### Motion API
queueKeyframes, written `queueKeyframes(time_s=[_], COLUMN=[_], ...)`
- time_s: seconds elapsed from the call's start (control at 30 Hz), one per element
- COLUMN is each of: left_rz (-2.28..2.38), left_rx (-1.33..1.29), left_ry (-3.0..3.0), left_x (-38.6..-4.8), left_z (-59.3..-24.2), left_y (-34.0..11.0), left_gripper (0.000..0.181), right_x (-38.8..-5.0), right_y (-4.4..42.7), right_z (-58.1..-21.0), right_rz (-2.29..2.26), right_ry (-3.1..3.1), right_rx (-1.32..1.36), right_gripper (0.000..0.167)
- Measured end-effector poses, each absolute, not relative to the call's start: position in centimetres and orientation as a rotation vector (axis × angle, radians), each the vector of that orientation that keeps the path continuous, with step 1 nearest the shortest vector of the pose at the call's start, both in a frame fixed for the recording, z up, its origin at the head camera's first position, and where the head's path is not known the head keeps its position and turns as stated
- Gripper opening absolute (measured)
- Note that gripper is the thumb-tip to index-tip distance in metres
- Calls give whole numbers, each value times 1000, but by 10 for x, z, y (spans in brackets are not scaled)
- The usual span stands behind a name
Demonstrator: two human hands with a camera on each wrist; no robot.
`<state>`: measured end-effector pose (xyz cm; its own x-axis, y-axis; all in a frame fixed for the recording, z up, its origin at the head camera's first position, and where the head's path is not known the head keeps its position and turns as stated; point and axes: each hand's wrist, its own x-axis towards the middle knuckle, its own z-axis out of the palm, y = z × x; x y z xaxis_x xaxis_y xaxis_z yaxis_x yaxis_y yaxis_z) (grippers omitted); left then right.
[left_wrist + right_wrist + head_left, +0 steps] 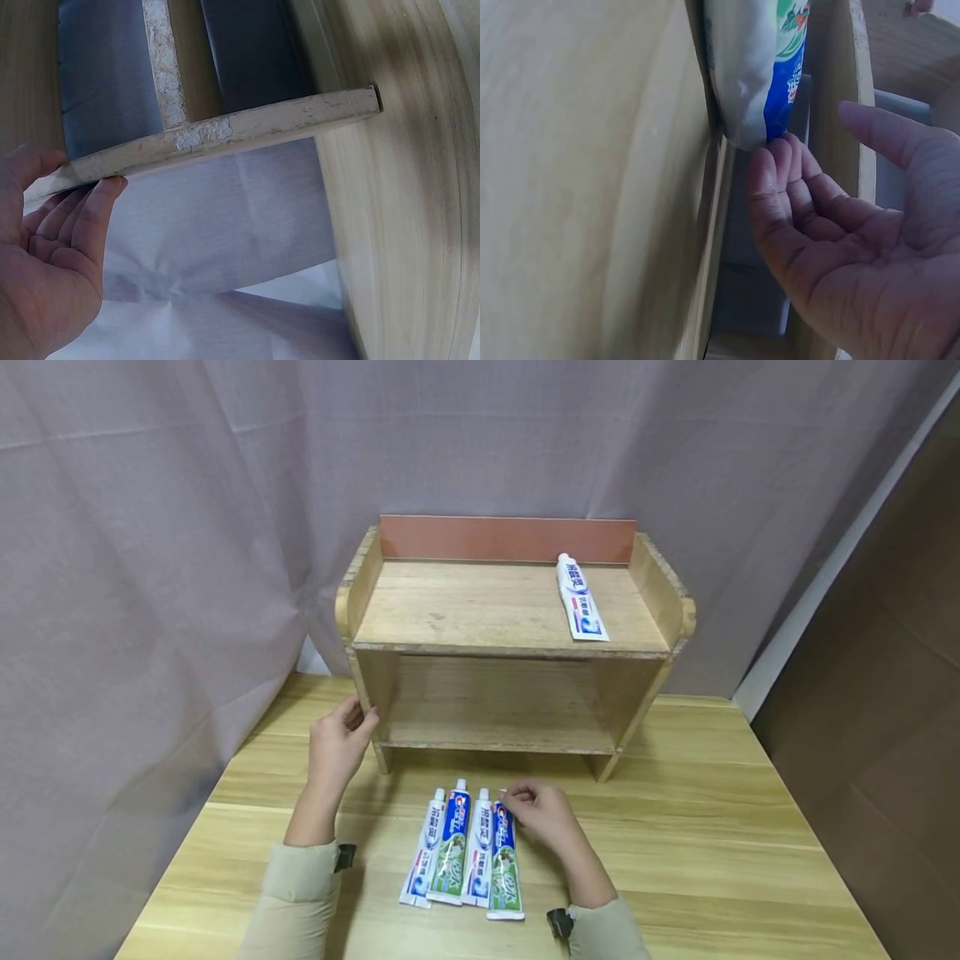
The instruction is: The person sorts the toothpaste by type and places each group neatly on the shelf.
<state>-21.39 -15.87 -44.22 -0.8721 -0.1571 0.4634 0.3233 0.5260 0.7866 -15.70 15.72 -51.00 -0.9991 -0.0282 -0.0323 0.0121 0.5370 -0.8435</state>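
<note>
I see the left hand (339, 743) pinching the wooden shelf (465, 602) by its side panel (380, 681). The right hand (547, 816), loose with thumb apart, touches the cap end of the rightmost blue-green toothpaste tube (506, 868), lying on the bench (712, 827) beside three other tubes (451, 847). Another tube (582, 603) lies up on the top board.

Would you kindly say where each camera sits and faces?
On the head: facing forward-down at the two-tier wooden shelf; left hand, right hand, beige sleeves show.
On the left wrist: facing the shelf's side edge; left hand shows.
On the right wrist: facing a blue-green-white toothpaste tube; right hand shows.
The first two share left hand and shelf.
</note>
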Motion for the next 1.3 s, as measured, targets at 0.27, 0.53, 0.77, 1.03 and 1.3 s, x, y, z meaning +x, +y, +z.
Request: queueKeyframes(time_s=[0.27,0.53,0.77,1.03,1.3], left_rz=[-1308,-1301,-1298,-1307,-1325], left_rx=[-143,-152,-145,-152,-139], left_ry=[-2281,-2276,-2262,-2252,-2263], left_x=[-214,-215,-216,-214,-214], left_z=[-444,-446,-448,-448,-447], left_y=[-159,-159,-158,-158,-158], left_gripper=[27,26,26,28,28], right_x=[-153,-148,-145,-140,-138], right_y=[161,165,166,163,160], right_z=[-511,-512,-510,-508,-503], right_rz=[-1364,-1214,-1139,-1066,-1040], right_ry=[2686,2639,2642,2630,2633], right_rx=[15,-20,-114,-136,-147], right_gripper=[33,39,53,55,58])
